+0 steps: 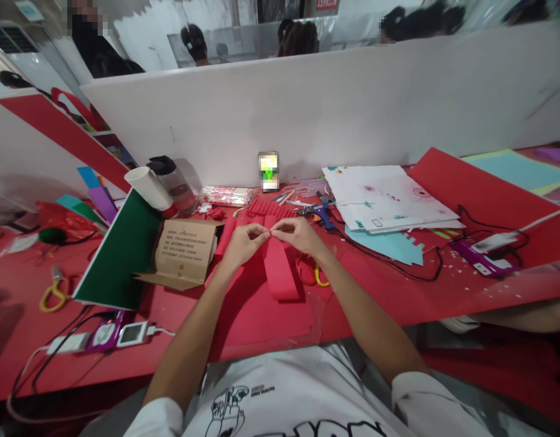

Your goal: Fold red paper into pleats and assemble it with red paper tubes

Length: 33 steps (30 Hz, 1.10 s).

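Observation:
My left hand and my right hand meet over the middle of the table, thumbs and forefingers pinched together. Between the fingertips is the upper part of a long red paper strip, which hangs and loops toward me. The exact edge that they grip is too small to make out. Just behind the hands lies a row of red pleated or rolled paper pieces. Yellow-and-red-handled scissors lie beside my right wrist, partly hidden. To the left of my left hand stands an open cardboard box.
A blue glue gun with a black cord lies behind on the right, near white printed sheets. A lit phone leans against the white partition. A green board, a bottle and yellow scissors are on the left.

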### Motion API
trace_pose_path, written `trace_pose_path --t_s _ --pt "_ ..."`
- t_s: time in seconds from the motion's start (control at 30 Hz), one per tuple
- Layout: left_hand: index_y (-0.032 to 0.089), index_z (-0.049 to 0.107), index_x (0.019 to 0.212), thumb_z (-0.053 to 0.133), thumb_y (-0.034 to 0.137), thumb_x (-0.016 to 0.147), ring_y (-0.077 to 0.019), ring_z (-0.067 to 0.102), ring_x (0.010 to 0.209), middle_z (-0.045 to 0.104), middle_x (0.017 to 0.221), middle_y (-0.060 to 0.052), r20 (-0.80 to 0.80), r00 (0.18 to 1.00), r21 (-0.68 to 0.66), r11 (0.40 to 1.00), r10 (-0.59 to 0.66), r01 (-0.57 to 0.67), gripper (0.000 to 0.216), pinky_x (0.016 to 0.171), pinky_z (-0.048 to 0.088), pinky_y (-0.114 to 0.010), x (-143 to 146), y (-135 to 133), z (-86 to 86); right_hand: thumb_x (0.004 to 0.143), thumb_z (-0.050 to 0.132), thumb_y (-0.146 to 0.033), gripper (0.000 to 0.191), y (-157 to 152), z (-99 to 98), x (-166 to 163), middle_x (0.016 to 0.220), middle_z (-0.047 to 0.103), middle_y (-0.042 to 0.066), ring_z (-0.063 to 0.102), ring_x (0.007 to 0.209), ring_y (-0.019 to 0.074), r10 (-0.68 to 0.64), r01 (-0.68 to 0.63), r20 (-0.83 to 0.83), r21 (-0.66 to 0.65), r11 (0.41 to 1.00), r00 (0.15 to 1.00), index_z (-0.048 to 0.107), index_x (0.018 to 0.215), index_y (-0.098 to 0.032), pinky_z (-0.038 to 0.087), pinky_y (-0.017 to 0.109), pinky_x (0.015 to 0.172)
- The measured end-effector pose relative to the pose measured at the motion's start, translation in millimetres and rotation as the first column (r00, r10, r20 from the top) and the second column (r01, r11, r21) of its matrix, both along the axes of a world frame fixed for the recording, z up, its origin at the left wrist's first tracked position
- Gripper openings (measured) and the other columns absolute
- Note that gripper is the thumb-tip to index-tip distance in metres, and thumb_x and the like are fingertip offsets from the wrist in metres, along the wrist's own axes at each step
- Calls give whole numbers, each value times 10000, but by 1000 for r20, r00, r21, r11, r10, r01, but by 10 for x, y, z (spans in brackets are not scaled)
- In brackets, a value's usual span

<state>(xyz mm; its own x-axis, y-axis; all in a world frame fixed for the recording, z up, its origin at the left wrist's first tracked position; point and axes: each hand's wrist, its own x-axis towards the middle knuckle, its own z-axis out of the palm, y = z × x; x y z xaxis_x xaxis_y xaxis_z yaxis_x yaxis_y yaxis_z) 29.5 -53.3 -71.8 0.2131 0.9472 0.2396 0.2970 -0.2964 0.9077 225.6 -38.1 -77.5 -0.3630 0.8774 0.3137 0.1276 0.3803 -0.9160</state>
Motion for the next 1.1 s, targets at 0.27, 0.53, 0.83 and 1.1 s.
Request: trace_pose_path --t_s 0.27,0.53,0.83,1.1 --pt "147 738 796 725 450 780 -154 623 653 730 739 -45 -4 1000 -72 997 -30 30 304 651 497 -272 -45 8 8 817 677 -330 191 0 15 11 845 753 64 676 780 186 8 -9 43 13 1000 999 740 846 -151 508 301 759" --pt "147 701 763 688 430 802 -132 575 619 679 691 -20 -23 999 -56 998 -26 24 287 614 450 -254 -73 28 -12 813 634 -326 173 55 -77 -58 768 705 38 626 704 159 -24 24 35 2 1000 999 668 804 -157 477 282 688" --pt "157 666 787 616 374 864 -132 551 640 636 691 1 -60 998 51 999 -5 8 236 642 431 -258 -27 1 3 842 637 -302 218 4 -5 -36 929 747 76 693 800 178 -55 55 -2 65 996 998 723 971 -149 528 298 767" --pt "167 645 806 655 393 872 -144 590 713 668 758 -10 -101 995 132 991 26 -13 235 693 446 -261 40 -51 -3 864 627 -272 217 -28 4 -34 1045 760 79 710 887 189 -33 28 31 149 988 999 750 1014 -174 535 302 809"
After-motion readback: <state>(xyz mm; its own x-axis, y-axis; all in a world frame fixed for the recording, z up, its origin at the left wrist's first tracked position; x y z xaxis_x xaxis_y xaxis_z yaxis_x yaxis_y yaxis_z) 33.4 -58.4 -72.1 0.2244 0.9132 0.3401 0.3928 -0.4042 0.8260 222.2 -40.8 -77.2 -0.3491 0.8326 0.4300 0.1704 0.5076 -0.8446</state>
